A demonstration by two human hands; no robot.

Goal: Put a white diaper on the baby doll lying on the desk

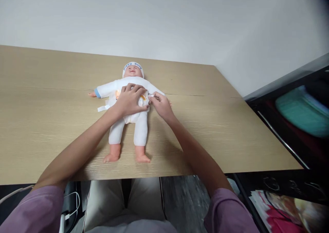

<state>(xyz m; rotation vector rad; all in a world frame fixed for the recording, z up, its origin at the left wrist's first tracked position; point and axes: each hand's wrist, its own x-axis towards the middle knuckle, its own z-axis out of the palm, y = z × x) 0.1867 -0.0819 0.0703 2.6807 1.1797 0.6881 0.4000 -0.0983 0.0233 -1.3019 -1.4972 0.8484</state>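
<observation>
A baby doll (140,128) in white clothes lies on its back on the wooden table, head away from me and feet toward me. Around its middle is a white diaper (131,118) with a small printed picture. My left hand (130,100) rests on the diaper's front with its fingers spread, covering much of it. At the diaper's right side, my right hand (161,104) pinches a small white diaper tab (151,95) between thumb and fingers. Another white tab (103,108) sticks out loose on the left, lying over the table.
The pale wooden table (218,133) meets a white wall (159,20) at the back. Beyond its right edge are dark shelves holding a teal item (303,111) and printed papers (288,210). A white cable (77,205) hangs below the front edge, left of my legs.
</observation>
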